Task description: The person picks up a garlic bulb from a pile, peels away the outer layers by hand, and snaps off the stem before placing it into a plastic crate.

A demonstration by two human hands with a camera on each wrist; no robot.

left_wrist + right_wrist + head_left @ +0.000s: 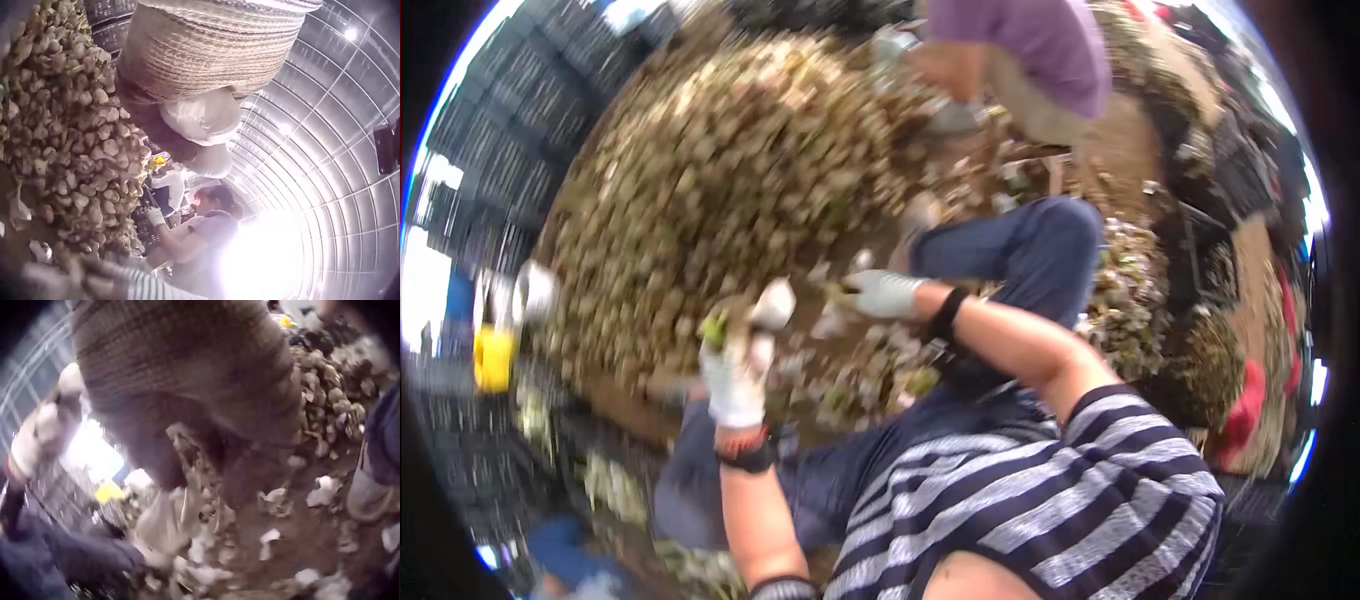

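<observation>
My left hand (735, 385), in a knitted glove, holds white peeled garlic bulbs (773, 303) at its fingers. In the left wrist view two smooth garlic bulbs (203, 115) bulge out from under the glove. A bit of green shows beside the fingertips in the head view. My right hand (887, 294), also gloved, is apart from the left, low over the littered ground. Its fingers curl in the right wrist view, with a papery whitish garlic skin (164, 522) at the tips. Blur hides the finer detail of that pinch.
A large heap of unpeeled garlic (700, 170) rises ahead and to the left. Shed skins (880, 360) litter the ground between my legs. Opposite sits a person in a purple cap (1040, 50). Stacked dark crates (510, 110) and a yellow container (492, 358) stand left.
</observation>
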